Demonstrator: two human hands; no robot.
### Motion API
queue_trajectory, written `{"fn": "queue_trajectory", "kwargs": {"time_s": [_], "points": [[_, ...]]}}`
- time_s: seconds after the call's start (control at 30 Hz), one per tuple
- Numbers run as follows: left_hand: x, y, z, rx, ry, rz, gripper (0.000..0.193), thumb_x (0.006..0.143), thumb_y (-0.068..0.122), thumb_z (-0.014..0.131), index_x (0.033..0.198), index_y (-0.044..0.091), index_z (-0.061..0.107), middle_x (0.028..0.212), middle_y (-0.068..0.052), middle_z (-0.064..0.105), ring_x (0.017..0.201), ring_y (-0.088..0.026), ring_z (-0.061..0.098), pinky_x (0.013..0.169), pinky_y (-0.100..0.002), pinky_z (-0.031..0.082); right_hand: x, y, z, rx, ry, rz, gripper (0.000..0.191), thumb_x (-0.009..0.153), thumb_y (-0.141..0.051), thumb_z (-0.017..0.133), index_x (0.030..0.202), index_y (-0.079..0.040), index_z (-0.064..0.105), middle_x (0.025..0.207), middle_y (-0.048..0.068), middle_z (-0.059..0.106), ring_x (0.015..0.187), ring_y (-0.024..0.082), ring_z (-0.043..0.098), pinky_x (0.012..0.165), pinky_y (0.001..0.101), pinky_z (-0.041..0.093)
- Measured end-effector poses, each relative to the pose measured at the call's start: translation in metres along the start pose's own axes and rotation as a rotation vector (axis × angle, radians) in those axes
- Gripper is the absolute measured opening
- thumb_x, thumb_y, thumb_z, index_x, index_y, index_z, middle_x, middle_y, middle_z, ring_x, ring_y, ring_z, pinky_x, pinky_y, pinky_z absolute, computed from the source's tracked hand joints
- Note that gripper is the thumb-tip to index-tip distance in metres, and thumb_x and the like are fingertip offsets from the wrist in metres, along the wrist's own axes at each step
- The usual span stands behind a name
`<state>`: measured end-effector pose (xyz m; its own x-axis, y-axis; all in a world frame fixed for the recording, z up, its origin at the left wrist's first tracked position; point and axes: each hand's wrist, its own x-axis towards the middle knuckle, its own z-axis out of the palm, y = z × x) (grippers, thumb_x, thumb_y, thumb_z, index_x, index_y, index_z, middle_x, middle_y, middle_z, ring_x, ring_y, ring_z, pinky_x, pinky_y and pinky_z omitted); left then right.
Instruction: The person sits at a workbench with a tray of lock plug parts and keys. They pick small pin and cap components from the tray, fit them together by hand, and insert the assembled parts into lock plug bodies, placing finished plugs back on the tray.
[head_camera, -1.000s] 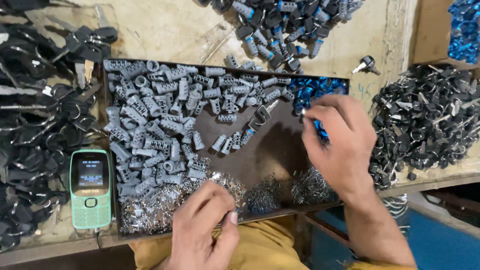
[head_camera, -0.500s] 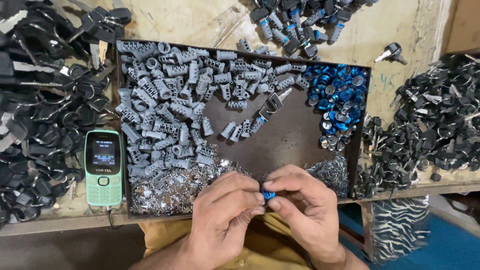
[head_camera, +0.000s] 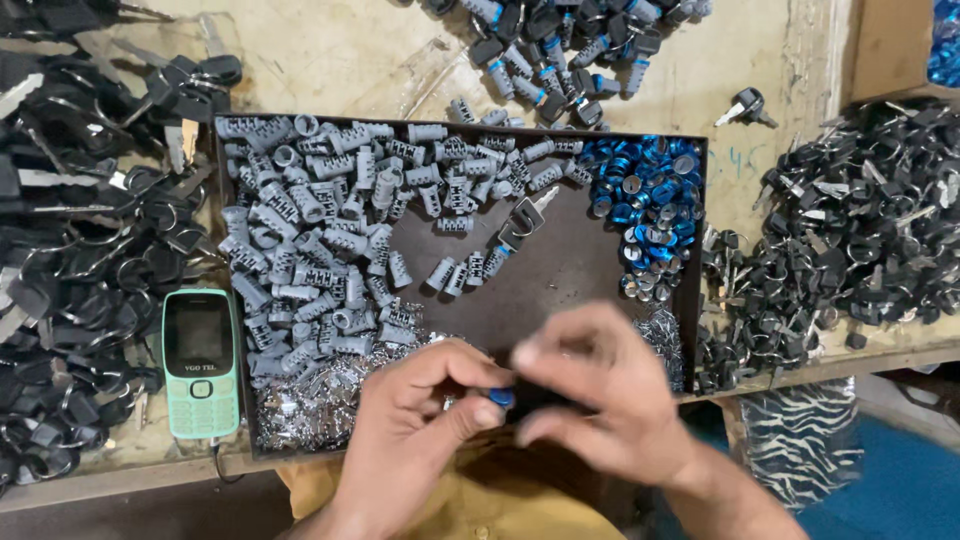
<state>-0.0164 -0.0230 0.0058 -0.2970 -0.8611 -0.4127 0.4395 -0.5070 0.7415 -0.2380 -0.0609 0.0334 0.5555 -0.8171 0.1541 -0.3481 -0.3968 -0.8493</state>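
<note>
Worn wooden counter (head_camera: 330, 60) carries a dark rectangular metal tray (head_camera: 560, 290). Left hand (head_camera: 415, 430) and right hand (head_camera: 600, 395), blurred, meet over the tray's near edge, fingers of both pinched on one small blue metal ring (head_camera: 501, 398). Inside tray: grey ribbed lock cylinders (head_camera: 320, 230) at left, blue rings (head_camera: 650, 205) at right corner, silver clips (head_camera: 320, 400) near edge. Mint-green keypad phone (head_camera: 200, 365) lies just left of tray; black keys (head_camera: 850, 240) right of it.
</note>
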Motion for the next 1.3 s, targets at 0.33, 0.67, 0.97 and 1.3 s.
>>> {"fn": "queue_trajectory", "kwargs": {"time_s": [0.33,0.67,0.97,1.3], "points": [[-0.006,0.001,-0.009,0.244,0.162,0.132,0.013,0.091,0.007,0.071,0.102,0.002,0.075,0.098,-0.004,0.069,0.064,-0.005,0.062,0.055,-0.020,0.050,0.086,0.031,-0.029,-0.792,-0.017,-0.099,0.039,0.082,-0.003,0.083,0.120,-0.005,0.072,0.097,0.009,0.065,0.086,0.028,0.064,0.072,0.0382,0.053],[-0.006,0.006,-0.014,0.255,0.029,0.371,0.018,0.093,-0.002,0.071,0.110,0.001,0.071,0.110,-0.006,0.061,0.087,-0.012,0.057,0.074,-0.026,0.048,0.011,-0.031,0.014,0.099,0.181,0.183,0.025,0.083,0.003,0.072,0.108,0.000,0.069,0.091,0.011,0.071,0.074,0.020,0.069,0.064,0.0283,0.053],[-0.016,0.027,-0.001,0.969,-0.010,0.808,0.037,0.075,-0.009,0.072,0.110,0.001,0.069,0.107,-0.012,0.067,0.090,-0.028,0.066,0.077,-0.036,0.056,0.000,-0.036,0.019,-0.089,0.023,0.075,0.028,0.083,0.001,0.077,0.106,-0.005,0.063,0.086,0.008,0.068,0.073,0.024,0.068,0.064,0.0312,0.053],[-0.017,0.013,0.001,0.698,0.177,0.537,0.028,0.081,0.002,0.081,0.108,0.008,0.075,0.102,-0.007,0.069,0.082,-0.016,0.071,0.069,-0.027,0.058,-0.013,-0.013,0.029,0.690,0.049,0.493,0.039,0.099,-0.003,0.063,0.136,0.002,0.054,0.113,0.009,0.067,0.105,0.015,0.064,0.091,0.0290,0.052]]}}
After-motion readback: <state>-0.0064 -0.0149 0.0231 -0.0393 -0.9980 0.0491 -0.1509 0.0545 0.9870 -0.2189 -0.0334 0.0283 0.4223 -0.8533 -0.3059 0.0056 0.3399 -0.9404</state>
